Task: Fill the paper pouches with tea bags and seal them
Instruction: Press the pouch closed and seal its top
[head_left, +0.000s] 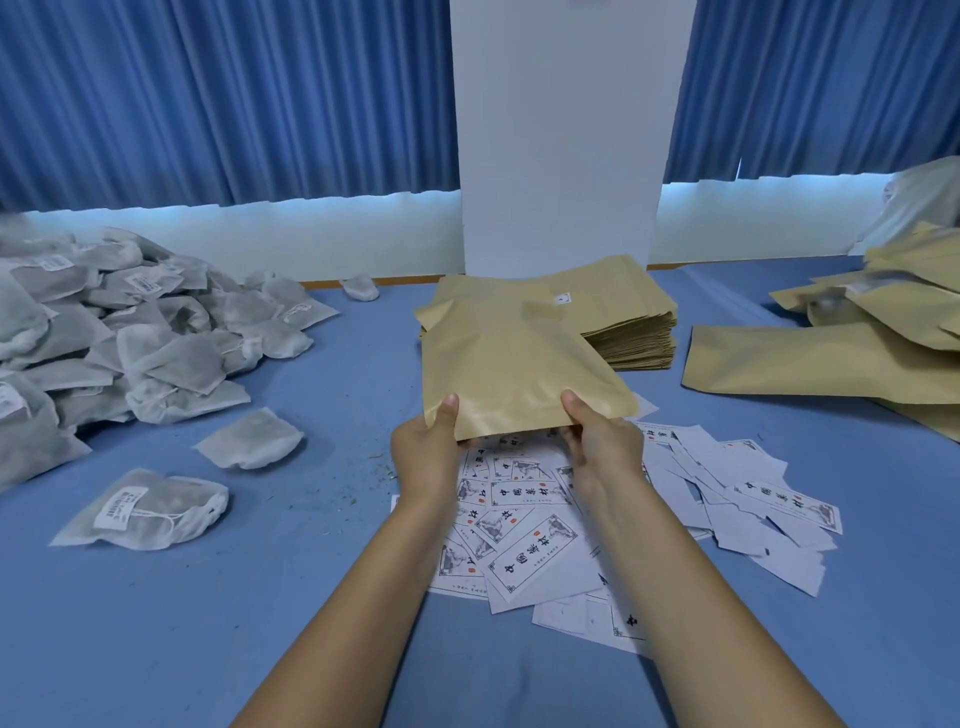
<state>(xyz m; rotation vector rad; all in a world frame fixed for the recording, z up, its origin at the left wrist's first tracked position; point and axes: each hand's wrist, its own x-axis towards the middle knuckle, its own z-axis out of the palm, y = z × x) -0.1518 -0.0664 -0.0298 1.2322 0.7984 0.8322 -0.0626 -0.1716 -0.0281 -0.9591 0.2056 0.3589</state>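
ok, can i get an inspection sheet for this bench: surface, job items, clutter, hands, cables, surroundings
surface: blue table, a few green crumbs near the middle
job's things: paper pouch held by its near edge; pouch stack behind it; pouch pile at right, filled or not cannot tell; tea bag heap at left; two loose tea bags nearer the person
clutter: printed slips scattered under the hands
grippers: left hand and right hand each pinch the paper pouch, thumbs on top
cables: nothing seen
surroundings: blue curtains, white pillar
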